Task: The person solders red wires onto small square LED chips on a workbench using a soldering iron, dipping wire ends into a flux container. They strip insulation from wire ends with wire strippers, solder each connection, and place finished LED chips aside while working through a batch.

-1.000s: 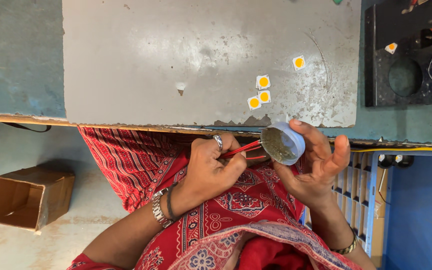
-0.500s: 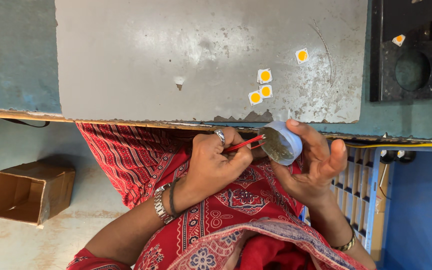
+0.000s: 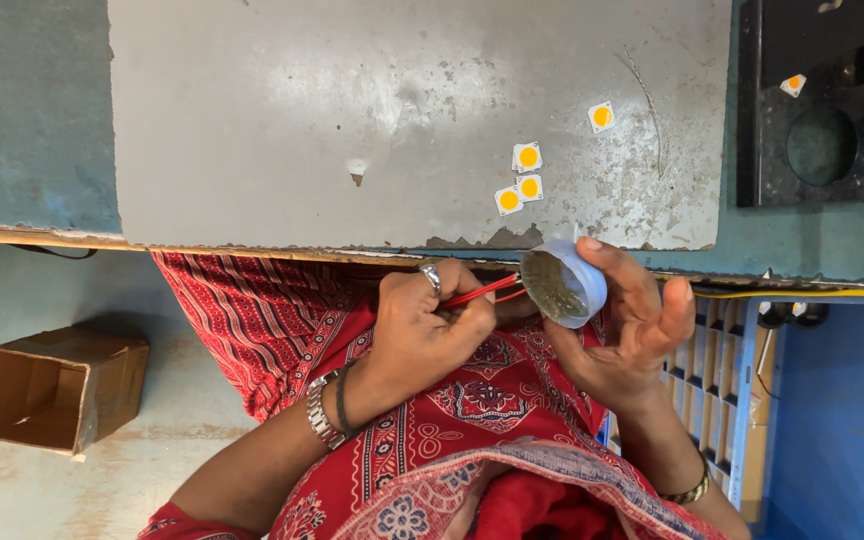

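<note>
Left hand [image 3: 430,335] is curled up tight around a thin red tool [image 3: 482,292], fingers pinching it like a pen, with the tip poking into a small round container [image 3: 564,285]. There's a silver ring [image 3: 432,278] on one finger and a metal watch [image 3: 322,412] plus a dark band on that wrist. Right hand [image 3: 624,335] is cupped around the container from the side and underneath, thumb on the rim, fingers loosely bent, holding it tilted so the open mouth faces the tool. The container is pale blue plastic with greyish-gold stuff inside; can't really tell what it is.

Everything else relative to that container: both hands and the container sit just below the near edge of the grey metal worktop [image 3: 252,120], over the person's lap, which is covered in red patterned cloth [image 3: 452,420]. Just above the container on the worktop is a cluster of three little square chips with yellow centres [image 3: 520,180], touching or nearly touching each other. A fourth one [image 3: 602,117] lies a bit further up and to the right, apart from the cluster. Far up to the right is a black block with a round hole [image 3: 820,150], with another small yellow chip [image 3: 793,85] on it. Right of the container, a blue slotted rack [image 3: 727,370]. Way off to the lower left on the floor, an open cardboard box [image 3: 57,390].
</note>
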The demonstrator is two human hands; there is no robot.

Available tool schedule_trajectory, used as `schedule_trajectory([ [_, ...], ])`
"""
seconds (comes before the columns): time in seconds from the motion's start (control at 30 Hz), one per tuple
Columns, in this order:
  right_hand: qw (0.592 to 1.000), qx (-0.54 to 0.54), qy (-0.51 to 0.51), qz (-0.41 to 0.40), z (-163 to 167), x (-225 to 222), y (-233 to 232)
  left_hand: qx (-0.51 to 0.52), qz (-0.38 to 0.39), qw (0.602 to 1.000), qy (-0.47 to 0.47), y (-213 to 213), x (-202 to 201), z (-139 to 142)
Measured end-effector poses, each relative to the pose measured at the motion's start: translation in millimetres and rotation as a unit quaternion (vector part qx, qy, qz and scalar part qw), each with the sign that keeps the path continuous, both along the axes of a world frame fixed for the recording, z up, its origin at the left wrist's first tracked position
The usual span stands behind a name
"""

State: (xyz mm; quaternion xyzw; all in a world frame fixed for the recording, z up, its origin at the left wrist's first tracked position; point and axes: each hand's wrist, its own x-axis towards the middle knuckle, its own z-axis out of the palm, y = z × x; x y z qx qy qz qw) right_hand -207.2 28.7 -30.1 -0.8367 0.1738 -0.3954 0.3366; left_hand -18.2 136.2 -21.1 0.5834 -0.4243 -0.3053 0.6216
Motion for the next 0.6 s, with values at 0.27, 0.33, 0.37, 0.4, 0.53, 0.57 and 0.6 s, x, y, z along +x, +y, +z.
schedule_trajectory([
  [0.27, 1.000, 0.000, -0.010, 0.010, -1.3, -0.9, -1.2, 0.010, 0.015, 1.000, 0.006, 1.7, -1.4, -4.0],
  [0.33, 1.000, -0.001, -0.010, 0.012, -2.2, -0.7, -0.7, 0.014, 0.021, 1.000, 0.005, 1.6, -2.0, -5.0],
  [0.37, 1.000, -0.001, -0.010, 0.013, -2.7, -0.8, -0.4, 0.016, 0.024, 1.000, 0.005, 1.4, -2.5, -5.5],
  [0.4, 1.000, 0.001, -0.011, 0.015, -3.0, -1.0, 0.1, 0.008, 0.027, 1.000, 0.004, 1.1, -3.4, -6.1],
  [0.53, 1.000, 0.001, -0.010, 0.013, -3.7, -1.4, 2.0, -0.011, 0.047, 0.999, -0.017, -1.3, -6.9, -8.5],
  [0.57, 1.000, -0.001, -0.009, 0.010, -3.8, -1.0, 2.4, -0.013, 0.054, 0.998, -0.028, -1.8, -7.4, -8.9],
  [0.6, 1.000, -0.003, -0.012, 0.014, -3.8, -0.7, 2.6, -0.013, 0.052, 0.998, -0.028, -2.4, -7.6, -9.2],
])
